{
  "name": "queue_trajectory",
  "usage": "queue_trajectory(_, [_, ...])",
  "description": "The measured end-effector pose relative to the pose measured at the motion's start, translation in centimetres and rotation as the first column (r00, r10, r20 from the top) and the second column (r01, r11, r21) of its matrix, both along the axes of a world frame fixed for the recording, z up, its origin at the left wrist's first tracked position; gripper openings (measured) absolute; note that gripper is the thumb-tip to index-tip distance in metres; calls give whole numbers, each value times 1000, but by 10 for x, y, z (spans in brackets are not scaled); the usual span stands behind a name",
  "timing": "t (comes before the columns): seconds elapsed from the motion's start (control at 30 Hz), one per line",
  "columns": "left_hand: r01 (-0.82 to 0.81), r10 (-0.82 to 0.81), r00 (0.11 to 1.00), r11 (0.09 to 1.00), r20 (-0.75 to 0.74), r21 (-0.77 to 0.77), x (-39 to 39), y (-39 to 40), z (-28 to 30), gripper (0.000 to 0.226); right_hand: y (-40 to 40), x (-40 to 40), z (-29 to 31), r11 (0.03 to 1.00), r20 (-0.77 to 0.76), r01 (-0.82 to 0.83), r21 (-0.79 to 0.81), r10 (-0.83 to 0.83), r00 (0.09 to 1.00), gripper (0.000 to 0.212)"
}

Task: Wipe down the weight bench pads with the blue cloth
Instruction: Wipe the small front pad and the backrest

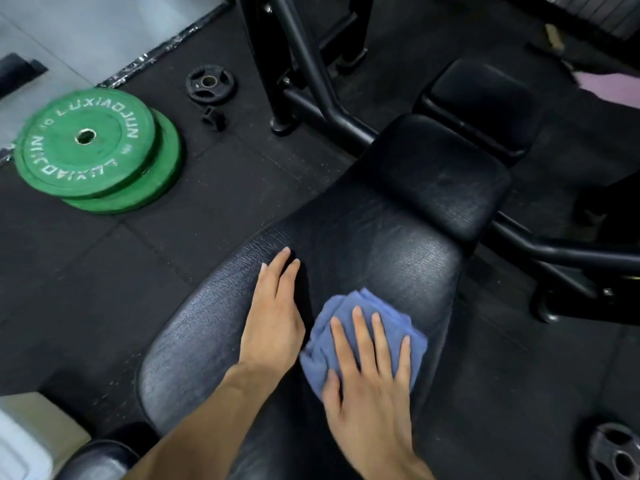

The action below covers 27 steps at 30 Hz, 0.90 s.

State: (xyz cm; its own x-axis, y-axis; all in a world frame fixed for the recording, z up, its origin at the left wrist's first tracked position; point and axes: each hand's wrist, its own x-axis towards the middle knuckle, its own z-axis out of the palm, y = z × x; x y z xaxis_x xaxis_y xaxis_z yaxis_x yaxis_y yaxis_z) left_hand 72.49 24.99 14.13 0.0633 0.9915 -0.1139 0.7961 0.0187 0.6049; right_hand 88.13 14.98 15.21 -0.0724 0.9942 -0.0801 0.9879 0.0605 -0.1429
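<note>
A long black bench pad point(388, 258) runs from the near centre up toward the right. A smaller black pad point(436, 174) adjoins its far end, and another black pad point(481, 105) lies beyond that. A bunched blue cloth point(388, 317) lies on the long pad. My right hand point(370, 386) presses flat on the cloth with fingers spread. My left hand point(273, 317) rests flat on the pad just left of the cloth, fingers together, holding nothing.
Two stacked green weight plates point(93, 147) lie on the black rubber floor at the left, with a small black plate point(209, 84) behind them. A black steel frame point(311, 81) stands beyond the bench. Another black plate point(616, 452) lies at the bottom right.
</note>
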Motion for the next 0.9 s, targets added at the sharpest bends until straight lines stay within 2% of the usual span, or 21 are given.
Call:
queue_trajectory(0.1, [21, -18, 999, 997, -45, 69, -3, -7, 8, 53, -32, -2, 3, 999, 50, 23, 27, -25, 998, 65])
queue_trajectory(0.17, [37, -21, 991, 992, -132, 118, -15, -22, 11, 47, -37, -4, 5, 998, 55, 55, 43, -57, 997, 59])
queue_trajectory(0.33, [123, -71, 933, 984, -353, 127, -47, -61, 0, 55, -26, -10, 4, 997, 59, 71, 6, -71, 996, 67])
queue_trajectory(0.57, [122, -74, 942, 984, -328, 128, -49, -60, -8, 55, 24, -18, -5, 1000, 29, -15, -16, 16, 999, 77])
queue_trajectory(0.7, [110, -64, 946, 986, -318, 127, -48, -59, -7, 55, 89, -34, -3, 998, 14, -65, -12, 66, 998, 74])
queue_trajectory(0.9, [91, -45, 949, 987, -313, 135, -47, -59, -4, 56, 174, -62, -5, 986, 19, -139, -88, 141, 990, 74])
